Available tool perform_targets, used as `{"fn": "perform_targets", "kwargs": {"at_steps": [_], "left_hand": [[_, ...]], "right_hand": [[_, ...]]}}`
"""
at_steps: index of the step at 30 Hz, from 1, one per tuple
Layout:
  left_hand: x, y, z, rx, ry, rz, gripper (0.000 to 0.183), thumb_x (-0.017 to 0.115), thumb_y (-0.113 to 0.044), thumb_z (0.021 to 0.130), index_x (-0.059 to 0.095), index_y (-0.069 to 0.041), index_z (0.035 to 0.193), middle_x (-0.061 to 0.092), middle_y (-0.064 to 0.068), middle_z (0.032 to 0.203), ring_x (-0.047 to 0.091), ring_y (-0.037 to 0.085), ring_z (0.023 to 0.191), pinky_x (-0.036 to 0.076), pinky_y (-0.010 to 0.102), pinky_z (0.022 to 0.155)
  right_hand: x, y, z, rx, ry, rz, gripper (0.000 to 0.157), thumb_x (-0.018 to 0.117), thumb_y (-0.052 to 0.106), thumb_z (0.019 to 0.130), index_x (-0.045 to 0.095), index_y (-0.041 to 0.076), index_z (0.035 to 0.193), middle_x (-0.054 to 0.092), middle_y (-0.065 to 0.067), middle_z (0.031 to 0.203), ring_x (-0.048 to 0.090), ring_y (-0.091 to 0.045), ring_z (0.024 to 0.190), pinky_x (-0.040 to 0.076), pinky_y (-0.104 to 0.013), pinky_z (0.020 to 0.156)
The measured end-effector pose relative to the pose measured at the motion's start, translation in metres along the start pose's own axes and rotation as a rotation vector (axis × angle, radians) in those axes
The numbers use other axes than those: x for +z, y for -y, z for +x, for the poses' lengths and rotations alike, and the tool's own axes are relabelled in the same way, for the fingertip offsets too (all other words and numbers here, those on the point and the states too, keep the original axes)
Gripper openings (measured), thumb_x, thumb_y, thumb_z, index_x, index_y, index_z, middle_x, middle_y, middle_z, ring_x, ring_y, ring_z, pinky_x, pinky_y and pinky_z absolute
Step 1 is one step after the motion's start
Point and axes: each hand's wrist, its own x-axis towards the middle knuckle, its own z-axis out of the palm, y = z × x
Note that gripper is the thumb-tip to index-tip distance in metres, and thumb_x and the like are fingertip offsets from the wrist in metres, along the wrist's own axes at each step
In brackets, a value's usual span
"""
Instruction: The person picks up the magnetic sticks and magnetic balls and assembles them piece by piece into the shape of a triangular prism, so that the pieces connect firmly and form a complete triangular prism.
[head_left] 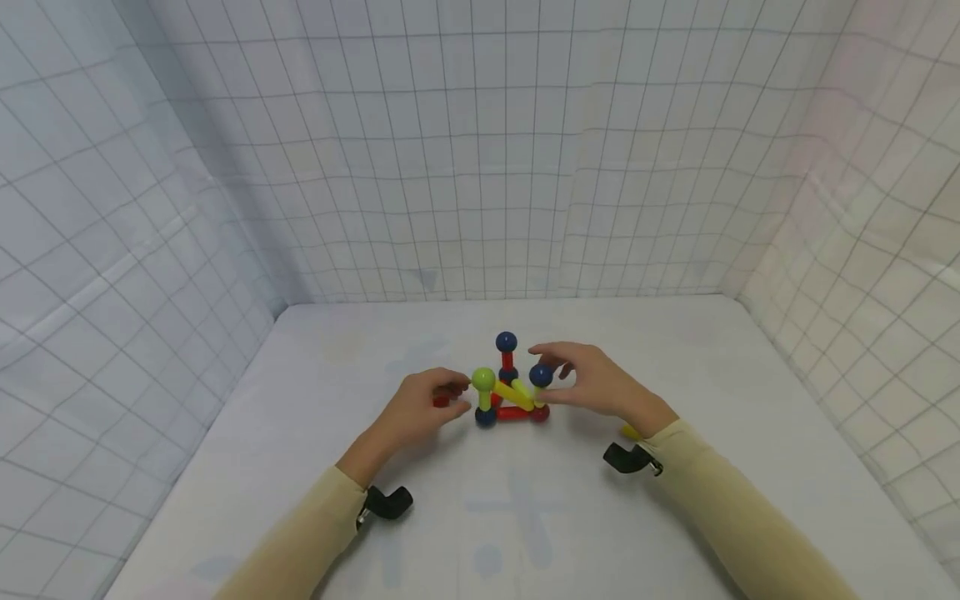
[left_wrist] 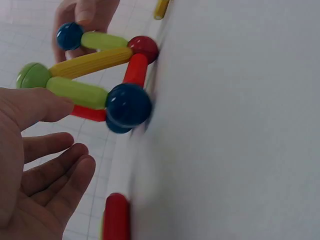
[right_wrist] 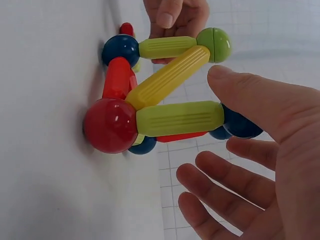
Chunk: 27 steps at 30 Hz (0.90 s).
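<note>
A magnetic ball-and-stick frame stands on the table, its base a triangle of red sticks (head_left: 513, 413). Upright lime sticks (right_wrist: 180, 119) carry a green ball (head_left: 483, 379) at left and a blue ball (head_left: 541, 375) at right. At the back, a red upright bears another blue ball (head_left: 506, 342). A yellow stick (right_wrist: 170, 75) slants from the red ball (right_wrist: 110, 125) to the green ball. My left hand (head_left: 422, 407) is beside the green-topped post, fingers apart, holding nothing. My right hand (head_left: 600, 382) surrounds the right blue ball with spread thumb and fingers; whether it touches is unclear.
A loose red stick (left_wrist: 117, 216) lies on the table behind my left hand. Near my right wrist lies a yellow piece (head_left: 630, 432), partly hidden. Grid-patterned cloth walls (head_left: 480, 167) enclose the white table (head_left: 450, 533) at the back and sides.
</note>
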Motion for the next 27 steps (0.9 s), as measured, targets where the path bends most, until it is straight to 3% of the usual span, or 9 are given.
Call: {"fn": "perform_targets", "kwargs": {"at_steps": [3, 6, 10, 15, 19, 27], "left_hand": [[-0.016, 0.003, 0.001, -0.029, -0.021, 0.029, 0.032, 0.08, -0.017, 0.1, 0.075, -0.004, 0.129, 0.074, 0.006, 0.121, 0.07, 0.02, 0.107, 0.059, 0.045, 0.1], [-0.028, 0.004, 0.0, -0.062, -0.028, 0.115, 0.026, 0.08, -0.014, 0.098, 0.078, -0.005, 0.123, 0.075, 0.004, 0.117, 0.07, 0.022, 0.105, 0.059, 0.046, 0.097], [-0.036, 0.005, 0.001, -0.102, 0.045, 0.263, 0.02, 0.083, -0.013, 0.097, 0.081, -0.006, 0.115, 0.073, 0.001, 0.105, 0.066, 0.02, 0.095, 0.058, 0.043, 0.087], [-0.034, 0.003, 0.003, -0.137, 0.147, 0.367, 0.016, 0.086, -0.012, 0.094, 0.083, -0.006, 0.108, 0.069, -0.002, 0.096, 0.063, 0.018, 0.088, 0.058, 0.04, 0.085], [-0.029, 0.003, 0.002, -0.14, 0.157, 0.42, 0.013, 0.087, -0.011, 0.093, 0.083, -0.007, 0.104, 0.069, -0.002, 0.094, 0.063, 0.016, 0.087, 0.059, 0.039, 0.087], [-0.021, 0.001, -0.004, -0.059, 0.163, 0.453, 0.008, 0.086, -0.009, 0.094, 0.08, -0.014, 0.098, 0.065, -0.006, 0.086, 0.056, 0.015, 0.078, 0.053, 0.034, 0.075]], "right_hand": [[0.004, -0.006, -0.005, 0.038, 0.007, 0.016, 0.066, 0.088, 0.034, 0.093, 0.064, 0.013, 0.15, 0.07, 0.007, 0.128, 0.065, -0.018, 0.111, 0.057, -0.044, 0.099], [0.011, -0.011, -0.009, 0.088, 0.024, 0.048, 0.054, 0.088, 0.034, 0.093, 0.07, 0.014, 0.14, 0.071, 0.008, 0.121, 0.066, -0.02, 0.107, 0.058, -0.043, 0.094], [0.019, -0.013, -0.013, 0.127, 0.051, 0.088, 0.034, 0.089, 0.029, 0.091, 0.073, 0.017, 0.118, 0.072, 0.007, 0.101, 0.067, -0.019, 0.096, 0.059, -0.04, 0.086], [0.029, -0.017, -0.014, 0.131, 0.07, 0.083, 0.029, 0.09, 0.026, 0.091, 0.073, 0.016, 0.112, 0.072, 0.008, 0.096, 0.066, -0.017, 0.088, 0.06, -0.036, 0.078], [0.034, -0.018, -0.015, 0.126, 0.077, 0.077, 0.027, 0.089, 0.023, 0.092, 0.074, 0.015, 0.112, 0.071, 0.008, 0.095, 0.065, -0.016, 0.087, 0.059, -0.034, 0.078], [0.036, -0.02, -0.017, 0.114, 0.053, 0.091, 0.025, 0.089, 0.021, 0.091, 0.074, 0.018, 0.111, 0.071, 0.008, 0.097, 0.065, -0.017, 0.088, 0.059, -0.034, 0.082]]}}
